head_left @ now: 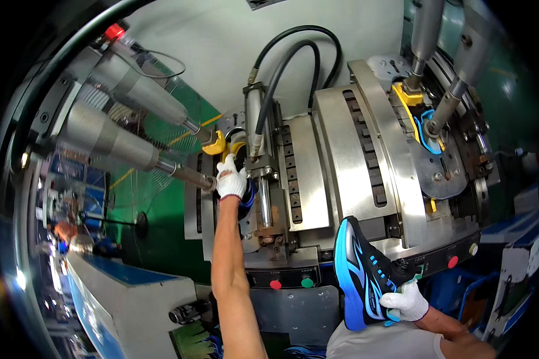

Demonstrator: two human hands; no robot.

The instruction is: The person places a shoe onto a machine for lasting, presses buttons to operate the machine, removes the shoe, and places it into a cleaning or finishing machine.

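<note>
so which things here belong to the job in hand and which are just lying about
Seemingly in the job:
black-and-blue running shoe, held in the gloved right hand
steel machine, with the gloved left hand at its left station
yellow clamp pad, near the left hand

Apparently just around:
round black stand base
blue-and-white bench

can't really read any text here tbh, there's tiny pale markings [308, 276] on the black button panel [291, 280] left of the right fingers [391, 300] and on another black panel [438, 265] beyond them to the right, all too small to make out
</note>
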